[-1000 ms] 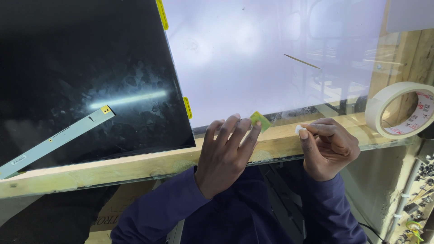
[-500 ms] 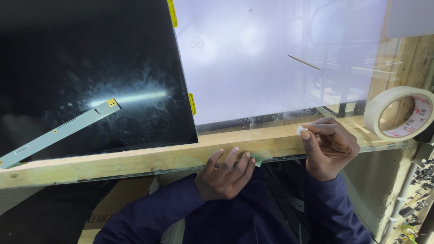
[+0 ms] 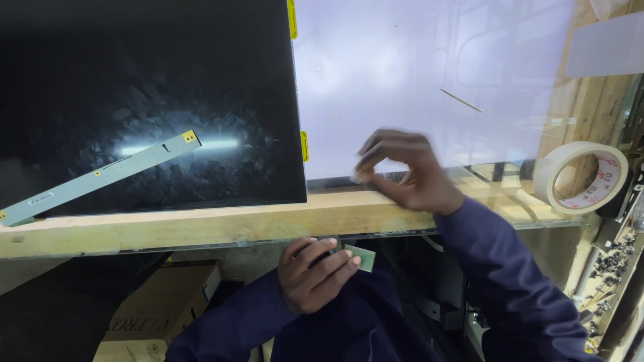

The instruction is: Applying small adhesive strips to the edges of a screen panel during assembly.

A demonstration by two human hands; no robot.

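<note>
A small green tab (image 3: 363,257) is pinched between thumb and curled fingers of the left hand (image 3: 314,275), held below the front edge of the wooden surface (image 3: 201,228), close to the body. The right hand (image 3: 402,167) is raised over the lower edge of the white sheet (image 3: 429,80), thumb and forefinger brought together in a pinch; it is motion-blurred, so whether anything is held cannot be told.

Risks, as judged:
- Tab could be dropped into the dark gap under the surface, where a cardboard box (image 3: 157,315) sits; the grip is by fingertips only.
- The white sheet and the black panel (image 3: 147,87) could be smudged or scratched by a dragged hand or sleeve.
- The grey strip (image 3: 100,175) lies loose and slanted on the black panel; it could be knocked by a leftward sweep.

Room: open space over the white sheet centre. The right side is hemmed by the tape roll (image 3: 582,177) near the corner. Yellow tabs (image 3: 304,145) mark the seam between panel and sheet.
</note>
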